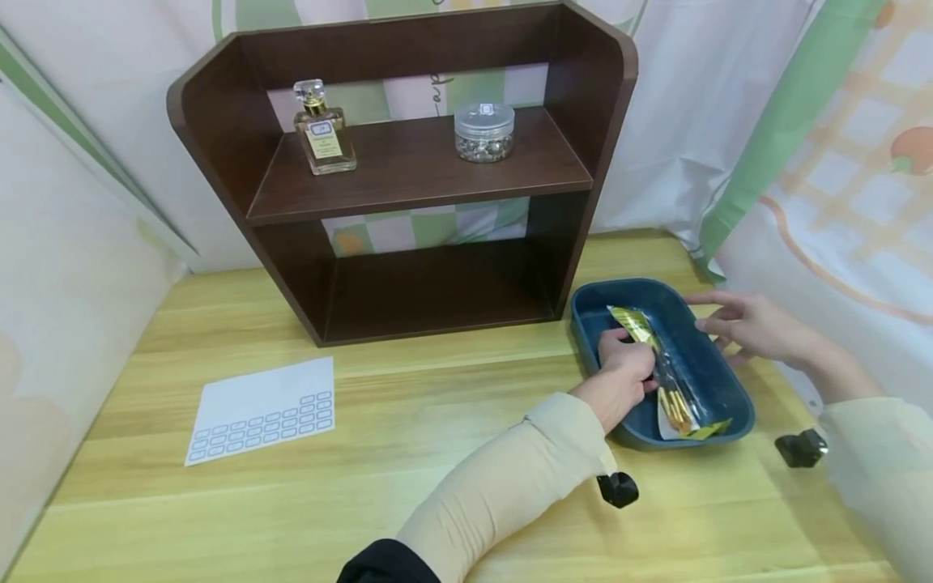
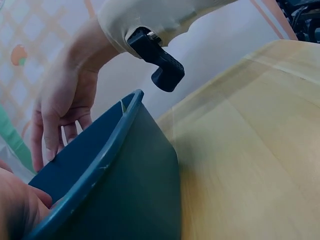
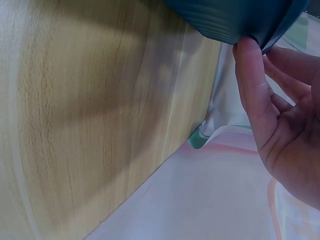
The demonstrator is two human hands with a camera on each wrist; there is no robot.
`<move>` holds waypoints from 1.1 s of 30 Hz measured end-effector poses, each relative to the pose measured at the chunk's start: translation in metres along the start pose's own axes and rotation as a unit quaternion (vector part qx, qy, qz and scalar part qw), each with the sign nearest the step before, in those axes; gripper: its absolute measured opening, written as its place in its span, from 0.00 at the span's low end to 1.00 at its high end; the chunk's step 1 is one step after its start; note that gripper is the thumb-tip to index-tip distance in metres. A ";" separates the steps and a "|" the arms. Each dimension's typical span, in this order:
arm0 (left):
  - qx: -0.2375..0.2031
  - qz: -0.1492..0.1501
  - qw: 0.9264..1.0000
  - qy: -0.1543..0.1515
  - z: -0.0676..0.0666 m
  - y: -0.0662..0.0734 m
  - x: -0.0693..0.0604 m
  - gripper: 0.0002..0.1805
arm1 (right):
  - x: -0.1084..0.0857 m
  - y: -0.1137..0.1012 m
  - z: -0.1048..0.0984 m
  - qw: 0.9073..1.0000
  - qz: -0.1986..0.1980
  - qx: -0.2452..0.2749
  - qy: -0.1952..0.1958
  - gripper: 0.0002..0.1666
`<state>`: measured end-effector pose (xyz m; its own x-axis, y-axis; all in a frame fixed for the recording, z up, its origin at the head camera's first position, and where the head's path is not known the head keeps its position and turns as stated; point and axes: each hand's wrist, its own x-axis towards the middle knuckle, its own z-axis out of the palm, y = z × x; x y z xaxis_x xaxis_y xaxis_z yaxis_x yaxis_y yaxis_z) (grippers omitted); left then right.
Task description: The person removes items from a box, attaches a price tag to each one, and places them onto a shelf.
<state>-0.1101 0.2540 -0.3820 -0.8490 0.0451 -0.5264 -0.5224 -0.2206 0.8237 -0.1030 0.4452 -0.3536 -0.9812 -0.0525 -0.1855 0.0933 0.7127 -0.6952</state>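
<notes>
A dark blue bin [image 1: 696,344] stands at the right of the table, with a clear and yellow-green packet [image 1: 666,376] of thin golden-brown sticks inside. My left hand [image 1: 625,364] reaches over the bin's left rim, its fingers curled at the packet's left edge; the palm hides their contact. In the left wrist view, part of this hand [image 2: 22,207] shows behind the bin wall [image 2: 135,185]. My right hand [image 1: 761,328] is at the right rim, fingers fairly straight. In the right wrist view, a fingertip of this hand [image 3: 285,110] touches the bin's outside [image 3: 230,22].
A dark brown two-tier shelf [image 1: 423,182] stands at the back, holding a perfume bottle [image 1: 325,142] and a clear round jar [image 1: 484,134]. A white label sheet [image 1: 262,409] lies at left. White patterned curtains [image 1: 656,162] surround the table [image 1: 437,437].
</notes>
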 end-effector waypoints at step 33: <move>-0.054 -0.002 0.998 -0.032 -0.004 0.006 -0.005 0.22 | 0.000 -0.003 0.000 1.000 0.002 -0.010 -0.004 0.28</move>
<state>-0.1088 0.2488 -0.3753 -0.8522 0.1084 -0.5118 -0.5170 -0.3247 0.7920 -0.1031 0.4427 -0.3515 -0.9792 -0.0552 -0.1950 0.0944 0.7273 -0.6798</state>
